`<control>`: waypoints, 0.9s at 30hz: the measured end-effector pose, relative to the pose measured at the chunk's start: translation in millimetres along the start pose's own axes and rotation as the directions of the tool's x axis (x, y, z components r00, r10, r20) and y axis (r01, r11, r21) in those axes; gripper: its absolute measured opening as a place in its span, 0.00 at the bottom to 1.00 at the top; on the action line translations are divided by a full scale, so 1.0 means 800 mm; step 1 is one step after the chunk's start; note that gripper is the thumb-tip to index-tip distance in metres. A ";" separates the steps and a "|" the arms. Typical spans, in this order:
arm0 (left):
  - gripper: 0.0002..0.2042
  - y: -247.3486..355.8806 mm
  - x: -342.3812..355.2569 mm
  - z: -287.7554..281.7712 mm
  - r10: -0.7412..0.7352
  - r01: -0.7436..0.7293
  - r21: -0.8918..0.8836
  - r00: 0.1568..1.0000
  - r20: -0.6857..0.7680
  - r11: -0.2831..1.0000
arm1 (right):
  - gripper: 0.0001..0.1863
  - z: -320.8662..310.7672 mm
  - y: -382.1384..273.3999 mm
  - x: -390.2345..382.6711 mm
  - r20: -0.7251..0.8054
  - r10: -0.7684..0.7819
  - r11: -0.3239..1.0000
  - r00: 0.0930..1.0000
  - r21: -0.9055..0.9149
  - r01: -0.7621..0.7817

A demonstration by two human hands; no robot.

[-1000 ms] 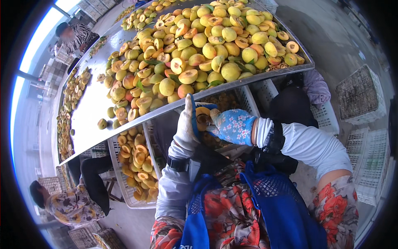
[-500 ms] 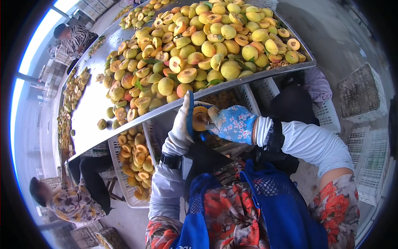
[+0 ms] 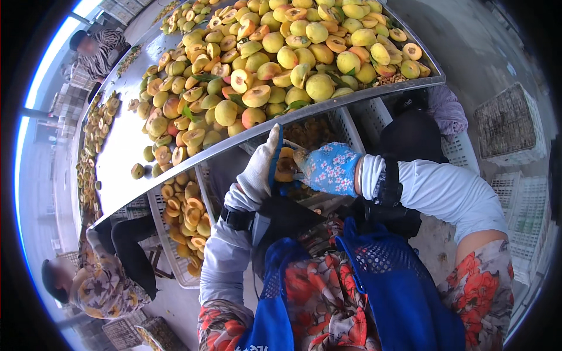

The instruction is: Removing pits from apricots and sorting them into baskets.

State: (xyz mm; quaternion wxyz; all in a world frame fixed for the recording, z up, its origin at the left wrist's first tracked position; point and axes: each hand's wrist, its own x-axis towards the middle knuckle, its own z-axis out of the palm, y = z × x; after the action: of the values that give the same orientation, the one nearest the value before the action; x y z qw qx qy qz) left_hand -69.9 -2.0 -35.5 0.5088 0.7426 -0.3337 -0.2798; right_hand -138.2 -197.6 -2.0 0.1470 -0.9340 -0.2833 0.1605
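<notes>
My left hand point(image 3: 260, 167), in a white glove with a blue palm, holds a halved yellow peach point(image 3: 285, 167) just below the table's near edge. Its fingers point upward along the fruit, whose cut face with the brown hollow is turned toward my right hand. My right hand point(image 3: 331, 168), in a blue flowered glove, is closed at the right side of that half. A short bit of metal, like the end of a small tool, shows between its fingers and the peach; most of it is hidden by the glove.
A metal table point(image 3: 126, 169) bears a large heap of whole and halved peaches point(image 3: 272, 70). Below it stand a crate of peach halves point(image 3: 190, 219) and a white crate with brown bits point(image 3: 345, 126). Stacked crates point(image 3: 509, 126) stand right. Co-workers sit at the left.
The whole view has shifted slightly, with the table sliding a little up and left. Both hands keep the peach half between them; the right hand stays at its cut face.
</notes>
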 end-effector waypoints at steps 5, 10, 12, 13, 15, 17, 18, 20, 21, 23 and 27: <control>0.20 0.027 0.010 0.003 -0.169 0.180 -0.325 0.984 0.061 0.929 | 0.24 -0.003 0.001 0.001 0.006 0.215 0.936 0.977 0.282 -0.208; 0.30 -0.026 0.009 -0.011 0.133 -0.132 -0.008 0.990 0.049 0.991 | 0.26 0.010 0.008 0.005 0.044 0.053 0.964 0.998 0.257 -0.063; 0.26 -0.023 0.017 -0.028 0.230 -0.274 0.172 0.943 0.242 0.946 | 0.25 0.006 0.011 0.005 0.100 0.072 0.961 0.992 0.260 -0.096; 0.26 -0.020 0.018 -0.026 0.231 -0.275 0.170 0.943 0.241 0.946 | 0.25 0.005 0.010 0.005 0.101 0.073 0.961 0.992 0.258 -0.097; 0.22 0.008 0.027 -0.019 0.426 -0.450 0.357 0.892 0.150 0.818 | 0.24 0.000 0.010 0.006 -0.005 0.214 0.884 0.977 0.428 -0.191; 0.24 0.013 0.015 -0.003 0.094 -0.057 0.263 0.987 -0.132 0.963 | 0.23 0.021 0.018 0.011 -0.176 0.179 0.879 0.968 0.470 -0.077; 0.24 0.011 0.017 0.027 0.118 -0.148 -0.056 0.924 -0.362 0.987 | 0.22 0.029 0.022 0.012 -0.336 0.147 0.872 0.930 0.487 0.038; 0.26 0.008 0.016 0.049 -0.044 -0.230 -0.449 0.852 -0.521 0.863 | 0.21 0.026 0.019 0.013 -0.273 0.058 0.900 0.960 0.431 0.068; 0.26 0.010 0.015 0.041 -0.048 -0.226 -0.452 0.854 -0.518 0.863 | 0.19 0.024 0.020 0.012 -0.204 -0.024 0.924 0.979 0.370 0.100; 0.28 0.020 0.018 0.015 -0.252 0.142 -0.432 0.945 -0.208 0.891 | 0.19 0.020 0.021 0.015 -0.253 -0.062 0.878 0.966 0.446 0.173; 0.27 0.001 0.029 0.005 -0.084 0.002 -0.279 0.956 -0.280 0.960 | 0.21 0.016 0.025 0.028 -0.195 0.111 0.780 0.974 0.624 0.036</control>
State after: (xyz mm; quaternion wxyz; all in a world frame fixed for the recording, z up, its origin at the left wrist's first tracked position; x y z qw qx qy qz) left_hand -58.9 -22.4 -37.6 0.6442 0.7045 -0.1972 -0.2231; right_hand -115.5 -198.3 -25.8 0.4749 -0.8500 -0.1773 0.1430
